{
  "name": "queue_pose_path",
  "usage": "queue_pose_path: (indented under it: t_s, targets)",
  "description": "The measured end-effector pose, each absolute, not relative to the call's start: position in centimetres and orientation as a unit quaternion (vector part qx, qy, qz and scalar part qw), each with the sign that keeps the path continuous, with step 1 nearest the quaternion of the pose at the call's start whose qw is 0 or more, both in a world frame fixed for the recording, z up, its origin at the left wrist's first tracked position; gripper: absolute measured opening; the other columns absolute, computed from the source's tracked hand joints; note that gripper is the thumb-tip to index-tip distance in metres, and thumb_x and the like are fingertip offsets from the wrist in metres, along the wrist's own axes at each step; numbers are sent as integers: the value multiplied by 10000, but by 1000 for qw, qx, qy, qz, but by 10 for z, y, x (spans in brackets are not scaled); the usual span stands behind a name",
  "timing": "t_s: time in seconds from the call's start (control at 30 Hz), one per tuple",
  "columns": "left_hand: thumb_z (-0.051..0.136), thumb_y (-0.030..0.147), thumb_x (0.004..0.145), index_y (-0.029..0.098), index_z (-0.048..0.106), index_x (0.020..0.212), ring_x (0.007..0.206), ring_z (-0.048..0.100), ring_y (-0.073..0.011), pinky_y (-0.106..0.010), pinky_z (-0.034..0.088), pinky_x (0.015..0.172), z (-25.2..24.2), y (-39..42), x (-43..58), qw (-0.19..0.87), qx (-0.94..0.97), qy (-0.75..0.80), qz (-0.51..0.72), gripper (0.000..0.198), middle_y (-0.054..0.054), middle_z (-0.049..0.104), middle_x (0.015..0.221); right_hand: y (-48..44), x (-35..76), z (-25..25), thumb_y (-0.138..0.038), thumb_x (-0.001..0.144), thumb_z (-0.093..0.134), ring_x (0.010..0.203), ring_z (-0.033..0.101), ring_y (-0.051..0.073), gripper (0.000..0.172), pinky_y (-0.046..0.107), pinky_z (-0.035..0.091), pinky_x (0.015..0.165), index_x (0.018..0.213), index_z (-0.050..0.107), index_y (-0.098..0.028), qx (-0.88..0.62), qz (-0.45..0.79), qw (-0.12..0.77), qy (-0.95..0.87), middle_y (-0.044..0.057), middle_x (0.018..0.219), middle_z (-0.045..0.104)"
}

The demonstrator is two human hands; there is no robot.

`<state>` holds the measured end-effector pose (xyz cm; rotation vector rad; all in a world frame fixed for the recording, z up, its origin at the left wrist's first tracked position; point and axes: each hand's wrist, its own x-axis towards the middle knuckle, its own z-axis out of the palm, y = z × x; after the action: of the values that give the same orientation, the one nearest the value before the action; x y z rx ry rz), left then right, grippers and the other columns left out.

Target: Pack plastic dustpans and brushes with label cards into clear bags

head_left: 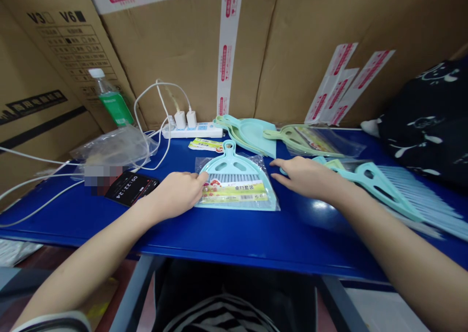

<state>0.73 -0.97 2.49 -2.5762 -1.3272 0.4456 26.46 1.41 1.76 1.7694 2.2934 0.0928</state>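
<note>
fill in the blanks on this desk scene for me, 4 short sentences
The left hand touches the bagged dustpan at its ____ edge.
The table under them is ____.
The power strip holds ____ white plugs.
The bottle has a ____ label.

Missing words: left; blue; two; green.

1 small mint-green plastic dustpan (230, 168) lies flat inside a clear plastic bag (272, 195), and its handle points away from the person. The handle has 1 hole, and the scoop has 2 oval slots. A grey-bristled brush (234, 178) sits across the scoop, just above a yellow-green paper label (232, 192) with printed text and a barcode.
</note>
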Motion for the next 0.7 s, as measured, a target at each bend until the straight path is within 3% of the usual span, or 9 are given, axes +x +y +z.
queue_pose_path:
  t_s: [0.43,0.7]
  targets:
    - [333,201,928,148,529,972,720,668,-221,-305,493,630,24,-10,7,123,-868,-456,155,208,-62,669,760,9,263,21,-282,941,363,923,673,315,473,371,490,703,1385,461,-153,600,30,96,794,181,1008,703]
    - [334,214,939,141,530,1019,695,677,-234,-303,469,593,26,-9,8,143,-851,-479,163,223,-63,683,737,7,262,24,-307,935,343,986,656,294,420,380,493,750,1238,620,-218,581,12,73,811,110,1107,708]
